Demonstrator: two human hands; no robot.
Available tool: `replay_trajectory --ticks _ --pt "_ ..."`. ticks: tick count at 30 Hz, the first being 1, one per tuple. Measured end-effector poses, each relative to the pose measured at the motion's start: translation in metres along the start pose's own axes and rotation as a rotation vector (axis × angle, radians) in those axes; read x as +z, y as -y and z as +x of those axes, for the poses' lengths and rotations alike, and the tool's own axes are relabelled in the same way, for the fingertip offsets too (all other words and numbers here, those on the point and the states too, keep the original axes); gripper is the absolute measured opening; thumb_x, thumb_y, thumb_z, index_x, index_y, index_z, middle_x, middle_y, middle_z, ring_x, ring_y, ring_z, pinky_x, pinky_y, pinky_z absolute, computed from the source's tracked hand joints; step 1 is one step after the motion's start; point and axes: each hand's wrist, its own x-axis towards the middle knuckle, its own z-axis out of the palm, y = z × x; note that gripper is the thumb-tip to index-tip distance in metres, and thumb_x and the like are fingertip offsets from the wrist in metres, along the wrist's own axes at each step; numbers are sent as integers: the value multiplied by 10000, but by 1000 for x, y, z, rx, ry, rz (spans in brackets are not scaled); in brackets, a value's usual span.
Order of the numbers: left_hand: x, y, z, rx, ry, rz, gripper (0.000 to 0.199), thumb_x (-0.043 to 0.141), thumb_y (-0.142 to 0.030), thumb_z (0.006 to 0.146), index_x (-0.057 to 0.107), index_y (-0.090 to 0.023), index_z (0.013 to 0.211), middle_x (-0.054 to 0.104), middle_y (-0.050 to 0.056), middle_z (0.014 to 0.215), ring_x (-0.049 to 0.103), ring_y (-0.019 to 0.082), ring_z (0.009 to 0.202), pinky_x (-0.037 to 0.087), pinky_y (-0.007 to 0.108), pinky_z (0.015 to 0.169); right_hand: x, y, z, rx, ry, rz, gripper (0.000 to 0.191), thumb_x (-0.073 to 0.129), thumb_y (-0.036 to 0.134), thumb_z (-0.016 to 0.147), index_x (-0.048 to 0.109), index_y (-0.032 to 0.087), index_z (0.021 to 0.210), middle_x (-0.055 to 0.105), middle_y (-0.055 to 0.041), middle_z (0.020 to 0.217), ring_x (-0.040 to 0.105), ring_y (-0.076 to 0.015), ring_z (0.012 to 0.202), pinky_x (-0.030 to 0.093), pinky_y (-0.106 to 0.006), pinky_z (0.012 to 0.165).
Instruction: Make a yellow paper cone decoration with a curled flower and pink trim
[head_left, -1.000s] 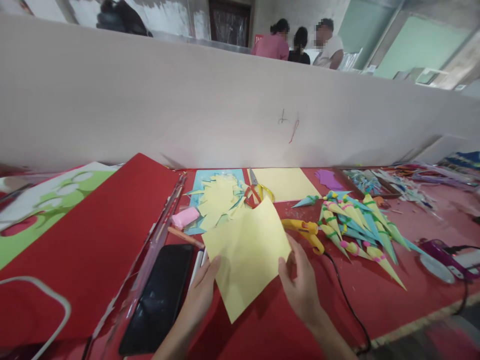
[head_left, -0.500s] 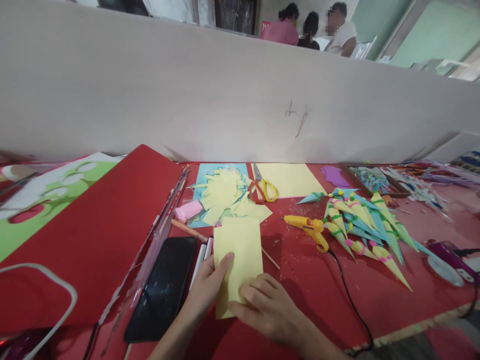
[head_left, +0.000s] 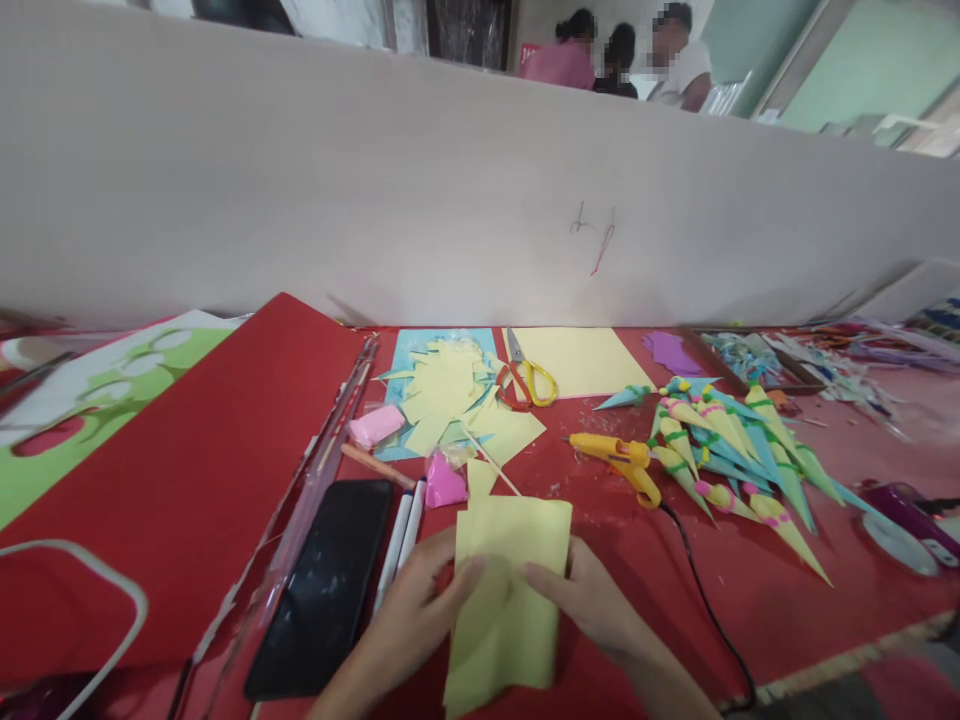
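A piece of pale yellow paper is held upright above the table's front, folded or in layers, with a crease low down. My left hand grips its left edge, thumb on the near face and fingers behind. On the right edge my right hand pinches it the same way. Just beyond the paper lie a thin white stick and a bright pink packet. Left of my left hand are white pens and a black phone.
Yellow paper scraps, scissors and a yellow sheet lie at the back. A yellow glue gun, its cord trailing forward, sits beside a heap of yellow and blue paper cones. Red board covers the left.
Both hands have moved right and nearer with the yellow paper. My right hand has gone from the paper's lower part to its right edge. The pink packet now shows.
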Motion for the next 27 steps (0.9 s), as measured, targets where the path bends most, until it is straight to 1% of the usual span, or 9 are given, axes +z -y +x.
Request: replay_trajectory --ticks 3,5,6,7,12,15,18,22,27 --pt "-14 -15 27 117 -13 253 288 382 -326 840 627 -182 884 654 45 828 579 176 778 452 251 703 -8 -8 2 8 -17 22 473 704 438 593 600 131 936 674 -116 949 623 -277 876 467 -409 783" --pt "-17 -22 53 195 0 541 272 367 -308 856 593 -197 958 644 30 890 578 152 807 447 232 721 -12 -11 3 12 21 32 469 710 429 590 606 126 933 678 -116 942 627 -276 872 468 -408 781" --pt "-15 -23 68 212 4 742 260 377 -307 856 576 -205 989 635 29 942 568 155 869 440 238 755 -13 -12 3 11 30 41 471 710 427 590 605 128 938 679 -115 944 629 -274 870 468 -407 779" --pt "-12 -23 82 207 -12 813 246 428 -302 833 572 -191 999 623 50 986 546 184 939 428 272 796 -13 -13 3 7 33 51 476 710 428 591 601 130 946 680 -113 945 631 -272 867 469 -405 777" --pt "12 -3 134 167 -72 999 490 617 -390 697 516 -129 1100 527 165 1156 446 319 1096 372 423 873 -12 -19 3 -40 64 49 491 695 437 610 582 126 971 674 -117 970 629 -270 879 466 -404 778" --pt "15 10 146 158 -90 1063 582 637 -464 653 511 -127 1110 510 182 1173 432 334 1105 362 431 878 -12 -23 2 -42 36 60 510 695 439 609 570 119 986 669 -125 985 626 -277 890 465 -410 780" --pt "10 16 150 168 -93 1106 635 616 -531 641 499 -147 1133 477 178 1215 399 331 1134 342 432 891 -14 -24 2 -40 25 73 505 700 436 604 568 124 979 676 -117 970 628 -279 888 468 -406 775" --pt "1 21 153 177 -99 1144 650 596 -579 632 486 -196 1145 461 148 1234 372 317 1152 306 417 919 -15 -25 4 -33 39 80 493 701 424 611 568 125 980 677 -113 974 623 -281 908 468 -396 777" --pt "-3 26 158 178 -104 1169 672 595 -605 611 494 -167 1110 489 152 1166 411 306 1096 329 408 900 -17 -27 5 -13 28 98 519 713 418 604 554 107 988 670 -131 990 630 -280 889 472 -390 763"
